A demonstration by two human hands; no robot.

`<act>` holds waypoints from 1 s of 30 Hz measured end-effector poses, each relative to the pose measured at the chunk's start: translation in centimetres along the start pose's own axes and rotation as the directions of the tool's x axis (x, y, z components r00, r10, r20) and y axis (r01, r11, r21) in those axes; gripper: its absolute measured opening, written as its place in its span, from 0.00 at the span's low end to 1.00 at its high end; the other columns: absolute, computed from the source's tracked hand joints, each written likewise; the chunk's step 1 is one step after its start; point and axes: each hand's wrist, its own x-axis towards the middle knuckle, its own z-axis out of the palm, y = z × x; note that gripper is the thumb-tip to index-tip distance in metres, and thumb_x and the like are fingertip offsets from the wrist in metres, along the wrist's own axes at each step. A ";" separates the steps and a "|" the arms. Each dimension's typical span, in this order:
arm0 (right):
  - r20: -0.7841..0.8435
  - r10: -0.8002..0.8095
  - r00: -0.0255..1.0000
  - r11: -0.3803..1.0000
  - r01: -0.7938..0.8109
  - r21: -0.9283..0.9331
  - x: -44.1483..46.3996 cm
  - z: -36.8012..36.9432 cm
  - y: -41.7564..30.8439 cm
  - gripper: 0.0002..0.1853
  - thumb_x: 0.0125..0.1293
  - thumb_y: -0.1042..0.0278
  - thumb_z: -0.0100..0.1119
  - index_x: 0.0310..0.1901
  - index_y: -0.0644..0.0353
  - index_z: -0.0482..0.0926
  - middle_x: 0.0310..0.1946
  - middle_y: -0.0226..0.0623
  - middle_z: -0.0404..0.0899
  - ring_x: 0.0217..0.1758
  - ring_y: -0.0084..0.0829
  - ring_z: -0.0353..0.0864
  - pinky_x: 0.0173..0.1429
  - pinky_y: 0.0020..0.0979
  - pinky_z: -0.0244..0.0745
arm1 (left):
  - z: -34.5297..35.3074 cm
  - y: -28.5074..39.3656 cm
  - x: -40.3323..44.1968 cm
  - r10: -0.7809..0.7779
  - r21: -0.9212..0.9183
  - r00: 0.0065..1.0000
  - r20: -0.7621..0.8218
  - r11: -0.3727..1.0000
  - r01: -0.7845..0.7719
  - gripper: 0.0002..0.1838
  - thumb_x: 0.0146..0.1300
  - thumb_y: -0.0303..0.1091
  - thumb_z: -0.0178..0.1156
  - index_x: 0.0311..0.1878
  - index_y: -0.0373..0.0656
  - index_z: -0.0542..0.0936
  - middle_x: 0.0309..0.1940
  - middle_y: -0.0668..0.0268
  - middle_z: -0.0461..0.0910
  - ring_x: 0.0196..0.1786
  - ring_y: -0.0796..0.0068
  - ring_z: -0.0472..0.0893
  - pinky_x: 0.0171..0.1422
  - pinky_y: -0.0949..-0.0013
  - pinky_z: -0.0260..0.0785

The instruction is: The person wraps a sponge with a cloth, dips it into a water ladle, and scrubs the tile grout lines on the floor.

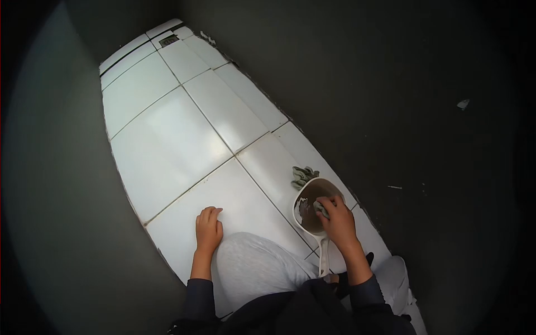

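Note:
Over a white long-handled dipper [324,241] that holds murky water, my right hand [338,219] has its fingers curled round a small grey-green cloth [321,209]. A second crumpled grey-green cloth [304,176] lies on the tiles against the dipper's far rim. To the left, my left hand [209,226] rests on the white tiled surface [195,223] beside my knee, its fingers bent and close together, with no object seen in them.
The tiled platform runs away to the upper left, with a small drain [168,41] near its far end. Dark floor lies on both sides. On the right floor are a pale scrap [463,104] and a thin white piece [395,187].

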 end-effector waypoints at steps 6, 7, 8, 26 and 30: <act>0.026 0.022 0.999 0.988 -0.026 0.153 1.1 -1.9 -0.4 0.19 0.61 0.72 0.60 0.54 0.57 0.75 0.49 0.43 0.75 0.51 0.41 0.78 0.53 0.35 0.74 | 0.2 -1.1 -2.3 0.069 0.346 0.997 -0.031 0.937 -0.054 0.22 0.59 0.33 0.55 0.58 0.41 0.74 0.60 0.56 0.70 0.65 0.57 0.66 0.71 0.46 0.50; 0.030 0.011 0.999 0.960 -0.019 0.279 1.8 -1.9 -0.2 0.18 0.62 0.73 0.58 0.55 0.59 0.74 0.52 0.42 0.76 0.54 0.36 0.78 0.57 0.31 0.72 | 0.1 -0.9 -1.9 0.058 0.380 0.998 -0.020 0.924 -0.046 0.24 0.61 0.38 0.56 0.60 0.42 0.73 0.63 0.55 0.68 0.68 0.58 0.63 0.73 0.45 0.47; 0.081 0.058 0.995 0.862 -0.090 0.499 2.3 -1.2 0.3 0.19 0.65 0.72 0.56 0.58 0.59 0.72 0.53 0.39 0.76 0.56 0.33 0.75 0.59 0.29 0.69 | 0.3 -1.1 -1.9 0.021 0.388 1.000 -0.008 0.922 -0.016 0.25 0.62 0.41 0.55 0.61 0.42 0.73 0.64 0.55 0.67 0.70 0.58 0.62 0.74 0.45 0.46; 0.295 -0.553 0.779 0.814 0.429 0.391 12.0 21.5 -20.5 0.22 0.57 0.70 0.66 0.55 0.56 0.77 0.43 0.42 0.74 0.46 0.42 0.79 0.48 0.37 0.77 | 0.7 -1.5 -1.7 -0.027 0.365 0.997 -0.070 0.930 0.051 0.19 0.60 0.43 0.57 0.52 0.45 0.77 0.59 0.61 0.70 0.66 0.64 0.65 0.69 0.49 0.52; 0.247 -0.551 0.797 0.833 0.504 0.229 12.0 22.3 -20.5 0.20 0.55 0.69 0.68 0.50 0.57 0.79 0.40 0.42 0.76 0.40 0.41 0.81 0.41 0.37 0.79 | 1.0 -1.6 -2.0 -0.070 0.358 0.998 0.000 0.931 0.065 0.13 0.60 0.41 0.58 0.46 0.47 0.78 0.48 0.64 0.75 0.55 0.68 0.70 0.54 0.56 0.57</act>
